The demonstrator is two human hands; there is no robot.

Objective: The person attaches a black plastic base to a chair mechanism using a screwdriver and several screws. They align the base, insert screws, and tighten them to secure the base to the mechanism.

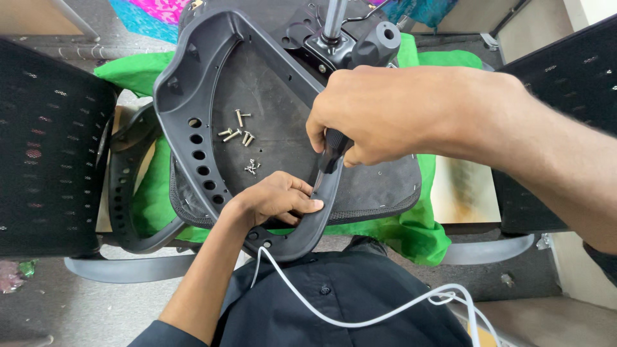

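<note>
Centrally, one upturned office chair seat (283, 128) lies underside up on a green cloth (411, 238), its dark fabric bottom facing the camera. One curved grey plastic armrest frame (186, 109) sits on it, looping from the top of the seat down its left side and round to the near edge; a row of round holes runs along its left limb. One metal gas-lift column (333, 18) rises from the black mechanism plate (334, 48) at the far end of the seat. Two black mesh chair panels flank the scene, one at the left (45, 148) and one at the right (572, 83). A second grey ring-shaped frame (125, 199) lies partly under the seat at the left. One white cable (347, 318) trails across the person's dark shirt in the foreground.

On the seat bottom lie about five longer silver screws (236, 133) in a loose group, and just below them a small cluster of tiny screws (251, 168), too small to count.

The right hand (373, 115) is closed in a full grip round the black handle of a screwdriver (333, 153), held upright against the armrest frame's near limb. The left hand (276, 199) is curled, fingers and thumb pinching that same limb just beside the tool.
</note>
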